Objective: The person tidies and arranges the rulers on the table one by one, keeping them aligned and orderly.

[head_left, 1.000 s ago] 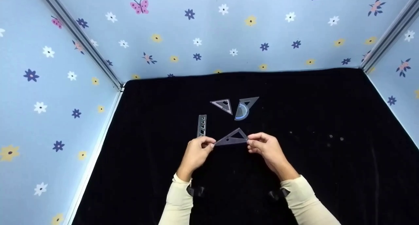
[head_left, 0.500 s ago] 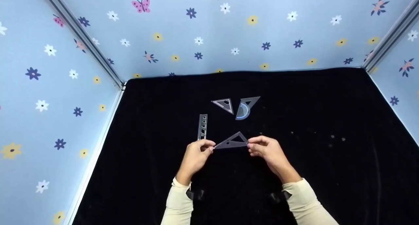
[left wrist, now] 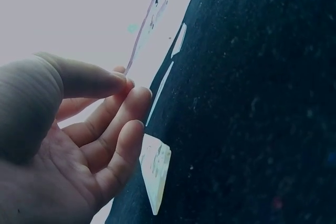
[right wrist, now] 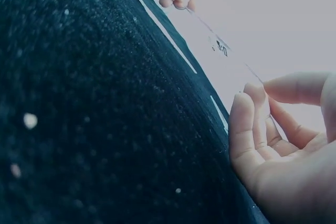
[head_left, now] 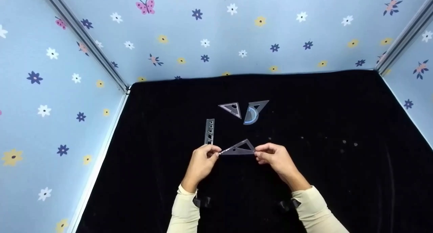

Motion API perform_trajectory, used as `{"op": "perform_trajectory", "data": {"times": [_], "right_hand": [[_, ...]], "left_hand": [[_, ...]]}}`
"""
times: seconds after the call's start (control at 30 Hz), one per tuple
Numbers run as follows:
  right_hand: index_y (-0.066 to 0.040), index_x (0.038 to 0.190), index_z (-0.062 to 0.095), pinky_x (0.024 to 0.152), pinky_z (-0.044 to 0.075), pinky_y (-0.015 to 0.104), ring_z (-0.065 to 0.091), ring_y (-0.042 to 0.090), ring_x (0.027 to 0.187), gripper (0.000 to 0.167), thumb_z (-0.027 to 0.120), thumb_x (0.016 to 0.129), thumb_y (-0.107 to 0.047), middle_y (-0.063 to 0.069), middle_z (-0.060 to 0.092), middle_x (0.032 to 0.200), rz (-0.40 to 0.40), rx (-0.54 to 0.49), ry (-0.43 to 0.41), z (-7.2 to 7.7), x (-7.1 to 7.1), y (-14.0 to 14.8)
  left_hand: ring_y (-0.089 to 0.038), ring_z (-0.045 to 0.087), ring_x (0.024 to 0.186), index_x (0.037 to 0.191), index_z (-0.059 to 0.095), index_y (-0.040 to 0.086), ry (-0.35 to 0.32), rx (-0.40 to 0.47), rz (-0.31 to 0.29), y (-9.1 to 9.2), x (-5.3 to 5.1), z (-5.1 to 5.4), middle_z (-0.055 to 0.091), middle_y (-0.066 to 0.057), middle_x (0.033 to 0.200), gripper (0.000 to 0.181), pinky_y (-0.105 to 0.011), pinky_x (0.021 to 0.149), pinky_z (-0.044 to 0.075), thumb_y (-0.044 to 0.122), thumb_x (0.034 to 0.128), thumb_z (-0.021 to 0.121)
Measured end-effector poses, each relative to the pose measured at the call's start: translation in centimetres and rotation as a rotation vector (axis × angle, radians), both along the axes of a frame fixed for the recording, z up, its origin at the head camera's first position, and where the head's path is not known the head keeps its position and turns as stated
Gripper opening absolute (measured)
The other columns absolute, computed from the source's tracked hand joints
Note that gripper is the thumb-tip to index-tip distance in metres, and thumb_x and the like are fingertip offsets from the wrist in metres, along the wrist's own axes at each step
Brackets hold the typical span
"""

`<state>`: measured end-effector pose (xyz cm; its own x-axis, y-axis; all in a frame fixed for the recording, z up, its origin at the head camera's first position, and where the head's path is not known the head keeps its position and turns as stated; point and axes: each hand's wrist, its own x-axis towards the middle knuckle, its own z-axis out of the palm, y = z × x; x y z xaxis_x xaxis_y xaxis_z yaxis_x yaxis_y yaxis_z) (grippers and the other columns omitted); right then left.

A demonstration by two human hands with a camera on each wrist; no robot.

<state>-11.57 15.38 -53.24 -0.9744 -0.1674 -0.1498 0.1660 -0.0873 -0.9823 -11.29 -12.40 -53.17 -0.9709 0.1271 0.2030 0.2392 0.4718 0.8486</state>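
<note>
left hand [head_left: 202,162] and right hand [head_left: 276,159] each had a corner of this see-through set square [head_left: 241,152] pinched thumb-to-finger, with a ruler [head_left: 207,132] near the left

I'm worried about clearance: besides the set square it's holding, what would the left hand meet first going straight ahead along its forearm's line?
Most likely the ruler, just beyond the knuckles of the left hand in the head view. The hand's height is unclear, so it might pass over.
</note>
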Motion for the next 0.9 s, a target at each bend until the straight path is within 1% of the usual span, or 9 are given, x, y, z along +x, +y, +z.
{"op": "perform_trajectory", "data": {"times": [0.1,0.27,0.37,0.53,0.63,0.83,0.9], "right_hand": [[0.015,0.109,0.066,0.07,0.059,0.032,0.068,0.02,0.075,0.025,0.071,0.086,0.005,0.019,0.071,0.09,0.011,0.034,0.014,-0.12,0.1,0.0],[0.013,0.108,0.067,0.065,0.058,0.03,0.066,0.02,0.074,0.024,0.073,0.086,0.003,0.019,0.07,0.087,0.034,0.089,0.019,-0.26,0.16,0.08],[0.013,0.107,0.068,0.061,0.056,0.029,0.065,0.02,0.072,0.023,0.072,0.087,0.003,0.019,0.07,0.085,0.045,0.124,0.03,-0.16,0.15,0.09],[0.012,0.104,0.069,0.058,0.055,0.029,0.064,0.019,0.069,0.02,0.071,0.087,0.002,0.016,0.07,0.082,0.076,0.186,0.058,-0.28,0.05,0.2],[0.009,0.101,0.071,0.059,0.055,0.028,0.064,0.019,0.068,0.016,0.072,0.086,0.002,0.015,0.07,0.08,0.087,0.22,0.069,-0.31,0.07,0.2],[0.004,0.098,0.074,0.06,0.055,0.028,0.064,0.019,0.069,0.012,0.072,0.086,0.001,0.011,0.07,0.079,0.099,0.281,0.093,-0.6,0.15,0.14],[0.003,0.097,0.075,0.06,0.055,0.028,0.064,0.019,0.069,0.012,0.072,0.086,0.0,0.01,0.07,0.078,0.102,0.297,0.105,-0.6,0.22,0.09]], "left_hand": [[-0.013,0.065,0.078,0.096,0.076,0.006,0.028,-0.03,-0.004,-0.02,-0.04,-0.09,0.069,-0.006,0.087,0.015,-0.029,0.074,0.055,-0.001,0.0857,0.067],[-0.014,0.064,0.077,0.093,0.075,0.006,0.081,-0.114,-0.027,-0.08,0.04,-0.21,0.069,-0.007,0.086,0.014,-0.029,0.072,0.054,-0.003,0.0843,0.067],[-0.014,0.063,0.075,0.091,0.074,0.007,0.09,-0.141,-0.044,-0.13,0.1,-0.17,0.069,-0.006,0.085,0.013,-0.03,0.07,0.054,-0.002,0.0837,0.069],[-0.012,0.063,0.073,0.089,0.073,0.008,0.064,-0.168,-0.066,-0.32,0.14,-0.06,0.069,-0.004,0.083,0.011,-0.03,0.068,0.054,-0.001,0.083,0.071],[-0.011,0.062,0.072,0.088,0.073,0.009,0.045,-0.189,-0.068,-0.48,0.11,-0.07,0.069,0.0,0.081,0.011,-0.029,0.068,0.054,-0.001,0.0827,0.072],[-0.002,0.06,0.059,0.089,0.073,0.014,-0.034,-0.224,-0.041,-0.69,0.2,0.18,0.067,0.01,0.077,0.011,-0.026,0.06,0.052,0.004,0.0841,0.073],[-0.001,0.059,0.058,0.09,0.074,0.017,-0.042,-0.249,-0.026,-0.77,0.22,0.23,0.068,0.012,0.079,0.011,-0.027,0.059,0.051,0.007,0.084,0.074]]}}
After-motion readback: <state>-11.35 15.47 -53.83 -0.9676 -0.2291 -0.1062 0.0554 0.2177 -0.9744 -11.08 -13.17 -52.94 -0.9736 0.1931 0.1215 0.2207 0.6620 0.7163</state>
